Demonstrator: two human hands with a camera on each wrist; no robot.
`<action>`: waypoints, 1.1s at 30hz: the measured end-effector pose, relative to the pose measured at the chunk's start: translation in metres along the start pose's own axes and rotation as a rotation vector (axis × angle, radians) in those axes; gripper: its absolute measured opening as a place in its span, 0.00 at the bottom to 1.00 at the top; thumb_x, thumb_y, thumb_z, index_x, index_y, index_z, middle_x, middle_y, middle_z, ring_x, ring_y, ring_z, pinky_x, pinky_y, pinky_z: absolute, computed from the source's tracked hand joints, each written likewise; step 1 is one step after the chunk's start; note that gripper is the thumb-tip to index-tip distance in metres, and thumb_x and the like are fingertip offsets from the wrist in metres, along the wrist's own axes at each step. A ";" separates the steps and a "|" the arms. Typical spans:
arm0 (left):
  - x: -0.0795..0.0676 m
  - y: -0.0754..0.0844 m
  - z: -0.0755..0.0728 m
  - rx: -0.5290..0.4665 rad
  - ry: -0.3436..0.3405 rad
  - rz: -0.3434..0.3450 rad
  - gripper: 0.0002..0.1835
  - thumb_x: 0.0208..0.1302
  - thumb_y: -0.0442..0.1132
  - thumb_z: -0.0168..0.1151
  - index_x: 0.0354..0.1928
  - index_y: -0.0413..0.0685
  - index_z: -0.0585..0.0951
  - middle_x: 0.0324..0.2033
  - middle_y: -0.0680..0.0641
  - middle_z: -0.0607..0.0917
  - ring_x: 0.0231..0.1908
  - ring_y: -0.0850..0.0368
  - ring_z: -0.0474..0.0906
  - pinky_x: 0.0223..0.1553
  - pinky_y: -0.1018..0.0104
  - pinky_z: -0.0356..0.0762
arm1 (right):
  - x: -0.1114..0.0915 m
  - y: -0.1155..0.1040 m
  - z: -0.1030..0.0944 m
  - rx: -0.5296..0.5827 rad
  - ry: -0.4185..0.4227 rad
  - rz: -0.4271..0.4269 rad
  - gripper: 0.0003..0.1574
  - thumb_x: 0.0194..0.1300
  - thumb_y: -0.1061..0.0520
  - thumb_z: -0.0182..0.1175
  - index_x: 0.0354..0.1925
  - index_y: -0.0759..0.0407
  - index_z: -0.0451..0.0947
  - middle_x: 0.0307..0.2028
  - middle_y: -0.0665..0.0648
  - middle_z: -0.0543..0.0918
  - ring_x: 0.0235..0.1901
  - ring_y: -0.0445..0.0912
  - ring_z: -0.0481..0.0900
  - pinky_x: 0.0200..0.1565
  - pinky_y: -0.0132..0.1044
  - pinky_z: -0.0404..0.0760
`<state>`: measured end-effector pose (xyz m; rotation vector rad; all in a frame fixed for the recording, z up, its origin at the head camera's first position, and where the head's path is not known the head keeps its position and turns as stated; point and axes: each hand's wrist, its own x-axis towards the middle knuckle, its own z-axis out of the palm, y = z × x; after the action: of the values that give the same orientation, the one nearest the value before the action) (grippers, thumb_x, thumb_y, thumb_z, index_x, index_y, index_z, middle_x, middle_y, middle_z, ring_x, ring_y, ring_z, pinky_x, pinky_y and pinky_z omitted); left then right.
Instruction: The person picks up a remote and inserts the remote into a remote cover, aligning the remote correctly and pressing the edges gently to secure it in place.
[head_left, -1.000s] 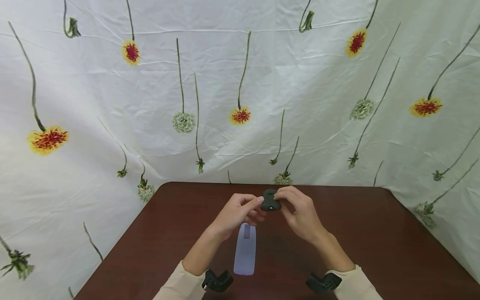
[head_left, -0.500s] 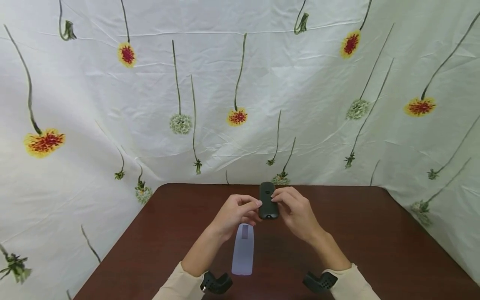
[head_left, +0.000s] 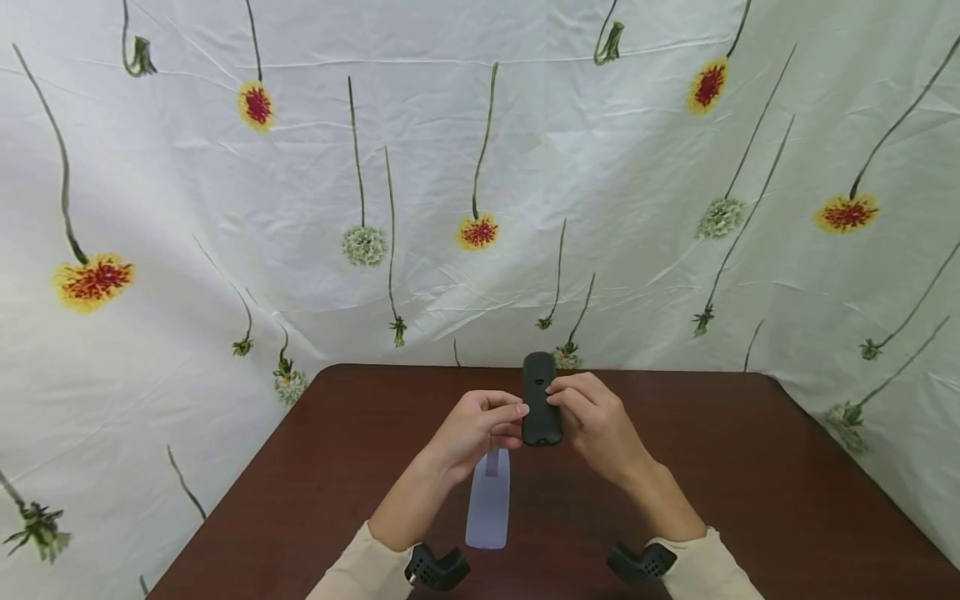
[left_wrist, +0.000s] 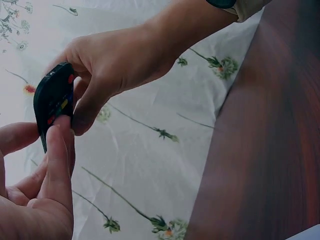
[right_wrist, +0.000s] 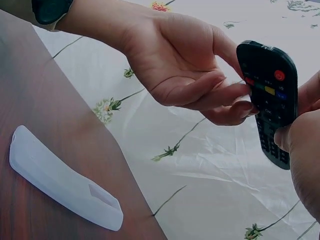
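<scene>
A black remote control [head_left: 539, 417] is held up above the table by both hands, its plain back toward the head camera. My left hand [head_left: 480, 425] pinches its left edge between thumb and fingers. My right hand [head_left: 600, 421] grips the opposite edge, fingertips on the back. Buttons, with a red one near one end, show on the remote's front [right_wrist: 270, 95] in the right wrist view. On the table below lies a pale lilac, translucent remote cover [head_left: 488, 508], with a rectangular cut-out [right_wrist: 102, 194] near one end.
The dark brown wooden table [head_left: 712, 483] reaches back to a white cloth [head_left: 420, 167] printed with flowers, which hangs behind it and along the sides. Black wrist cameras [head_left: 437, 568] sit at both cuffs.
The remote has tilted from nearly end-on to upright, so its full back faces the head camera. Both hands stay in about the same place, still holding it.
</scene>
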<state>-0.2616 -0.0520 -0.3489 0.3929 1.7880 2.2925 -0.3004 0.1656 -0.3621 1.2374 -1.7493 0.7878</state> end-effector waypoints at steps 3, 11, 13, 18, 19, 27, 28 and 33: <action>-0.001 0.000 -0.001 -0.009 0.000 0.014 0.04 0.69 0.30 0.63 0.41 0.37 0.85 0.34 0.44 0.86 0.26 0.59 0.86 0.31 0.68 0.84 | 0.001 -0.001 0.000 -0.008 -0.012 0.003 0.14 0.60 0.78 0.65 0.38 0.63 0.82 0.44 0.58 0.84 0.46 0.53 0.82 0.51 0.43 0.81; -0.003 -0.003 -0.005 0.017 0.011 0.057 0.03 0.67 0.29 0.65 0.41 0.38 0.84 0.27 0.46 0.86 0.24 0.60 0.84 0.29 0.67 0.84 | 0.003 -0.002 0.002 -0.025 -0.031 0.014 0.14 0.59 0.77 0.66 0.40 0.63 0.83 0.46 0.58 0.84 0.49 0.53 0.82 0.53 0.44 0.82; -0.003 -0.004 -0.006 0.034 0.023 0.081 0.02 0.66 0.29 0.65 0.40 0.39 0.83 0.27 0.46 0.85 0.23 0.59 0.84 0.28 0.67 0.84 | 0.003 -0.002 0.002 -0.024 -0.025 0.044 0.15 0.60 0.77 0.68 0.42 0.63 0.84 0.47 0.58 0.84 0.48 0.54 0.83 0.52 0.43 0.82; -0.003 -0.005 -0.005 0.097 0.025 0.143 0.03 0.66 0.29 0.65 0.40 0.38 0.81 0.28 0.46 0.85 0.24 0.58 0.84 0.28 0.66 0.84 | 0.004 -0.003 0.000 0.051 0.010 0.149 0.19 0.57 0.77 0.72 0.43 0.61 0.85 0.46 0.56 0.85 0.46 0.52 0.84 0.49 0.40 0.83; -0.003 -0.005 -0.005 0.105 0.026 0.151 0.03 0.65 0.29 0.65 0.40 0.38 0.81 0.29 0.46 0.85 0.24 0.58 0.84 0.28 0.66 0.84 | 0.005 -0.003 -0.001 0.079 0.015 0.172 0.19 0.57 0.77 0.72 0.43 0.61 0.85 0.45 0.55 0.85 0.46 0.51 0.85 0.47 0.40 0.83; -0.002 -0.005 -0.007 0.163 0.042 0.190 0.08 0.65 0.29 0.66 0.43 0.32 0.82 0.33 0.44 0.85 0.25 0.55 0.85 0.29 0.64 0.84 | 0.011 -0.014 -0.007 0.302 0.011 0.478 0.18 0.63 0.69 0.72 0.51 0.61 0.84 0.42 0.53 0.86 0.40 0.47 0.87 0.38 0.39 0.87; -0.002 -0.006 -0.007 0.177 0.038 0.194 0.09 0.65 0.29 0.66 0.44 0.31 0.81 0.34 0.44 0.85 0.26 0.55 0.86 0.30 0.64 0.85 | 0.011 -0.015 -0.008 0.311 0.007 0.522 0.19 0.63 0.68 0.72 0.52 0.61 0.84 0.42 0.54 0.87 0.40 0.47 0.88 0.39 0.40 0.86; -0.001 -0.008 -0.004 0.319 0.016 0.242 0.10 0.67 0.30 0.68 0.47 0.32 0.83 0.39 0.42 0.87 0.30 0.49 0.88 0.33 0.59 0.86 | 0.012 -0.017 -0.011 0.296 -0.060 0.684 0.25 0.62 0.67 0.74 0.57 0.66 0.82 0.38 0.56 0.86 0.37 0.47 0.87 0.41 0.44 0.85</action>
<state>-0.2624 -0.0537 -0.3578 0.6788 2.2301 2.1582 -0.2829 0.1644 -0.3462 0.8297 -2.1909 1.4537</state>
